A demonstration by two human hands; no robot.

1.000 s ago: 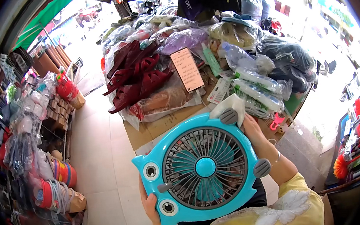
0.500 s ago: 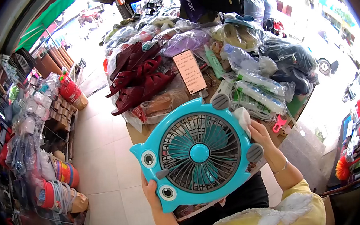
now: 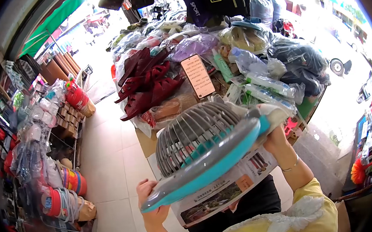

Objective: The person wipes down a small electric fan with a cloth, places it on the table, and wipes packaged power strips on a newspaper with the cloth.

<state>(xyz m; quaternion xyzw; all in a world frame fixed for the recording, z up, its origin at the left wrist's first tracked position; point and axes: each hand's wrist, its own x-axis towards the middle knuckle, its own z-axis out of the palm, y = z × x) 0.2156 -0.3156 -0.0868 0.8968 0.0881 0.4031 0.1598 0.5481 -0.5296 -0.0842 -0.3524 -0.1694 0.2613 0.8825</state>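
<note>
Two bare hands are at the opposite ends of one fan (image 3: 199,143), which is in the near middle of the scene, in front of the full table. At the far left there is a green awning (image 3: 52,24), and nearer on this side stand packed goods, with a red tub (image 3: 51,201) and a coil of pale cord (image 3: 70,205) beside it. Then comes the left hand (image 3: 151,200); its fingers are bent and closed on the left end of the fan. The fan is tilted, with its gray cage upward and its turquoise rim on the near side. Beneath it is a printed paper (image 3: 232,189), above the dark trousers. Behind the fan, on the table, lie dark red sandals (image 3: 148,84), and to their right a phone (image 3: 198,76) with lit screen and a green tube (image 3: 223,66). The right hand (image 3: 276,141) is at the right end of the fan, near a white cloth (image 3: 273,112); its fingers are mostly hidden, so I cannot tell how far open they are. Just beyond this hand is a pink hook (image 3: 290,126), and at the right side an orange brush (image 3: 357,171).
</note>
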